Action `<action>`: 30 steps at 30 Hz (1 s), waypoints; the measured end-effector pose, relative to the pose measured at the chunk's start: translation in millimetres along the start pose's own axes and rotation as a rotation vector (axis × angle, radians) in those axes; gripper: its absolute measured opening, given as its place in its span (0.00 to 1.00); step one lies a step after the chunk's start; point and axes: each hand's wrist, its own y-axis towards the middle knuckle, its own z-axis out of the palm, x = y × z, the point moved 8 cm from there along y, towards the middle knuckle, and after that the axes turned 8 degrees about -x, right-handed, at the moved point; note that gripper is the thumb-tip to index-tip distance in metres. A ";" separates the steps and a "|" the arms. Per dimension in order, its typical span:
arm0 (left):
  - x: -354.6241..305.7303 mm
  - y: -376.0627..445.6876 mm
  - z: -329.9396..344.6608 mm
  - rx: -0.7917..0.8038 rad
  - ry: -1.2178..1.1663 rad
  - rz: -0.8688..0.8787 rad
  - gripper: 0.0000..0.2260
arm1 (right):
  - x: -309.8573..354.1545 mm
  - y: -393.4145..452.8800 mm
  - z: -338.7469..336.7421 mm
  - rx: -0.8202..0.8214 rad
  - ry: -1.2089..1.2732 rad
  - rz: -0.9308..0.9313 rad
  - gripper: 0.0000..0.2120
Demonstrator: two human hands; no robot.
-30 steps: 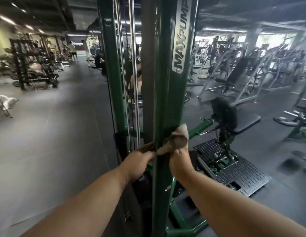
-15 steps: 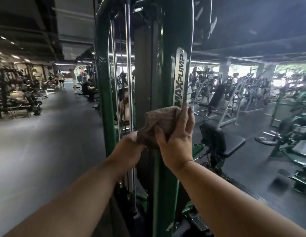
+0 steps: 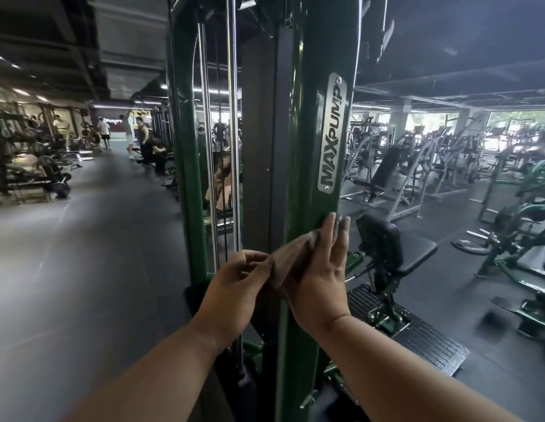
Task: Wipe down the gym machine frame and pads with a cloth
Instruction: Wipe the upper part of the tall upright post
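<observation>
A tall green upright (image 3: pixel 311 132) of the gym machine frame stands right in front of me, with a silver MAXPUMP plate on it. A brownish cloth (image 3: pixel 291 254) is stretched across the upright just below that plate. My left hand (image 3: pixel 234 287) pinches the cloth's left end with curled fingers. My right hand (image 3: pixel 323 275) lies flat with straight fingers, pressing the cloth's right part against the green post. The machine's black seat pad (image 3: pixel 417 251) and back pad (image 3: pixel 377 236) sit to the right, behind the post.
Chrome guide rods (image 3: pixel 209 132) and a second green post (image 3: pixel 181 132) stand left of the upright. A black ribbed footplate (image 3: pixel 417 336) lies low on the right. Other machines (image 3: pixel 527 233) fill the right side, racks (image 3: pixel 27 166) the far left, and people (image 3: pixel 128 135) stand in the distance.
Both hands have slid the cloth up the green post from low down to just below the plate. The right hand's fingers have straightened and the cloth is now pulled out flatter.
</observation>
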 end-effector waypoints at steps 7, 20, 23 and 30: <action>-25.1 -4.2 -22.5 -0.270 0.154 0.057 0.09 | 47.0 35.4 -10.4 -0.197 -0.219 -0.263 0.58; -35.3 -8.6 28.5 0.093 -0.184 0.040 0.17 | 42.0 22.7 -36.4 -0.054 -0.113 -0.523 0.50; -31.3 -7.8 40.5 0.118 -0.122 0.022 0.15 | 28.8 24.0 -55.7 -0.080 -0.028 -0.435 0.50; -16.7 3.0 68.6 0.154 -0.085 0.053 0.21 | 7.1 8.0 -49.7 -0.032 -0.082 -0.335 0.39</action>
